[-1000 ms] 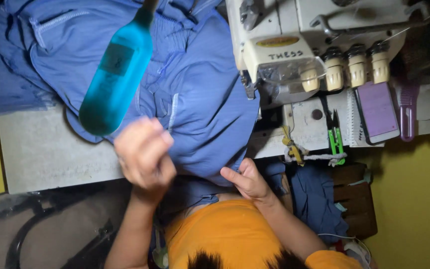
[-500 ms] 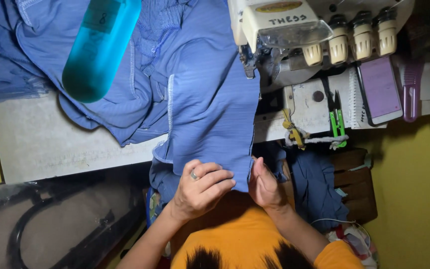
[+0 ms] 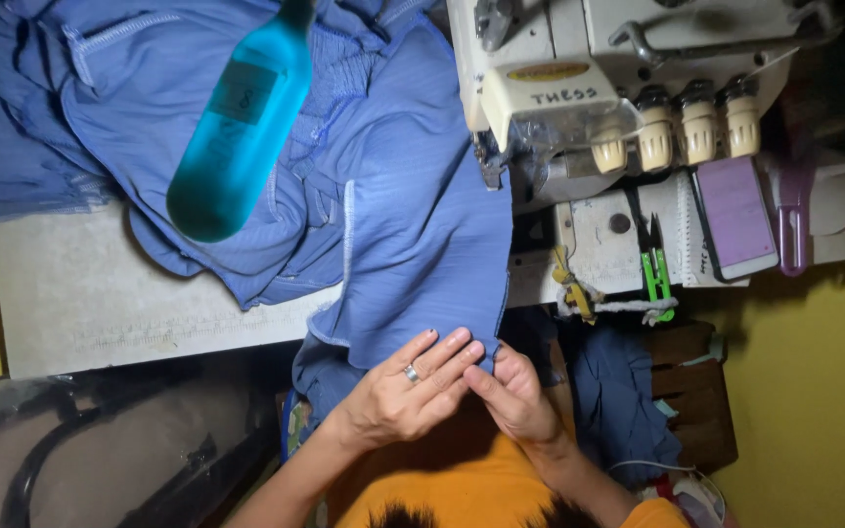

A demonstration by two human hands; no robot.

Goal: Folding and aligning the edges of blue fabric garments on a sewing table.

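A blue ribbed fabric hangs from the sewing machine over the table's front edge toward my orange shirt. My left hand, with a ring on one finger, lies over the fabric's lower edge, fingers closed on it. My right hand pinches the same edge right beside it, and the fingertips of both hands touch. More of the blue fabric is bunched on the table at the left.
A teal bottle hangs in front of the fabric pile. Beside the machine lie a phone, green snips and a purple-handled tool. The pale table runs left. A dark blue cloth hangs by a wooden crate.
My left hand came down from the fabric on the table to the hanging edge. Both hands now meet on that edge, and the fabric hangs further down toward me.
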